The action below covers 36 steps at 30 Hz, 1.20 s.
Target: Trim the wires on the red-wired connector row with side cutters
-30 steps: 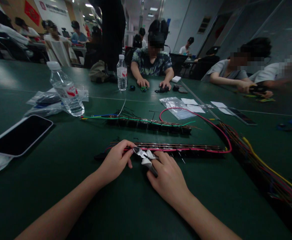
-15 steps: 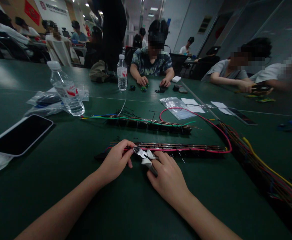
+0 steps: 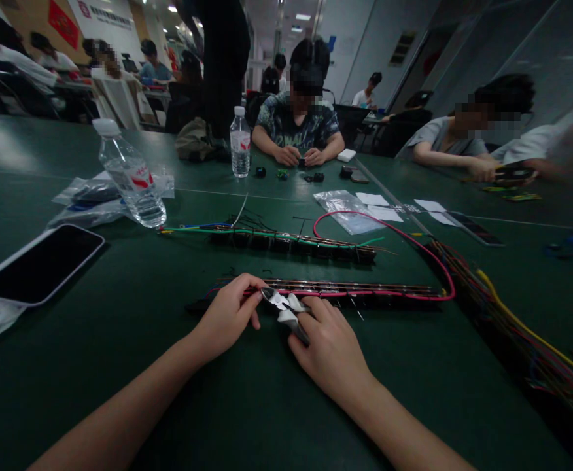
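Note:
My right hand [image 3: 329, 337] is closed round the handles of a pair of cutting pliers [image 3: 282, 303] with white and grey grips. Their jaws point left, at the near side of a long dark strip [image 3: 394, 294] that carries a red wire [image 3: 365, 292] and bare copper-coloured rods. At the strip's left part, my left hand [image 3: 230, 314] pinches with thumb and forefinger close to the jaw tips; whatever lies between those fingers is too small to make out. Short white tie ends [image 3: 358, 309] stick out from the strip right of the pliers.
A second wired strip [image 3: 291, 243] with a green wire lies behind. A long wire bundle [image 3: 517, 327] runs down the right. Two water bottles [image 3: 132, 176] [image 3: 240, 144], a phone [image 3: 41, 265] and a plastic bag [image 3: 348, 210] are on the table [image 3: 247, 418]. A co-worker [image 3: 299, 124] sits opposite.
My hands and the pliers have stayed almost still. Across the table, the co-worker's hands have come together around a small dark item; the green piece now lies free on the table.

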### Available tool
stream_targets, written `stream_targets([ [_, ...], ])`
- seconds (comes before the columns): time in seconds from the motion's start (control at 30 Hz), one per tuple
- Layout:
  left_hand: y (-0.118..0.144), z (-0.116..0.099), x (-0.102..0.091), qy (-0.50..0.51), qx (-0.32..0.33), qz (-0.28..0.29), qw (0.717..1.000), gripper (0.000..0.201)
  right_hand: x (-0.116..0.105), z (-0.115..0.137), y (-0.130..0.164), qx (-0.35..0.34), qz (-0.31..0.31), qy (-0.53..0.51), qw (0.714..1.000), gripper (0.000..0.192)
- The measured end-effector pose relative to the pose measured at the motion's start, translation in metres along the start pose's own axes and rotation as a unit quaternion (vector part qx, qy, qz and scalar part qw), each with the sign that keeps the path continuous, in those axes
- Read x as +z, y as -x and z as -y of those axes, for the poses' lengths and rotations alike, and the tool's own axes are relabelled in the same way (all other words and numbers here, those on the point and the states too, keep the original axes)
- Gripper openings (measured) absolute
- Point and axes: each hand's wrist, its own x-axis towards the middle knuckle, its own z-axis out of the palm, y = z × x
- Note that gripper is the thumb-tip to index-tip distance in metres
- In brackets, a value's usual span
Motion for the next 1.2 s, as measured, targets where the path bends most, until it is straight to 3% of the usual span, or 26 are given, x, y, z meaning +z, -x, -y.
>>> stream_targets([
  [1.2, 0.0001, 0.0013, 0.0002, -0.003, 0.009, -0.001, 1.000, 0.016, 0.0072, -0.0016, -0.0003, 0.003, -0.022, 0.025, 0.999, 0.004],
])
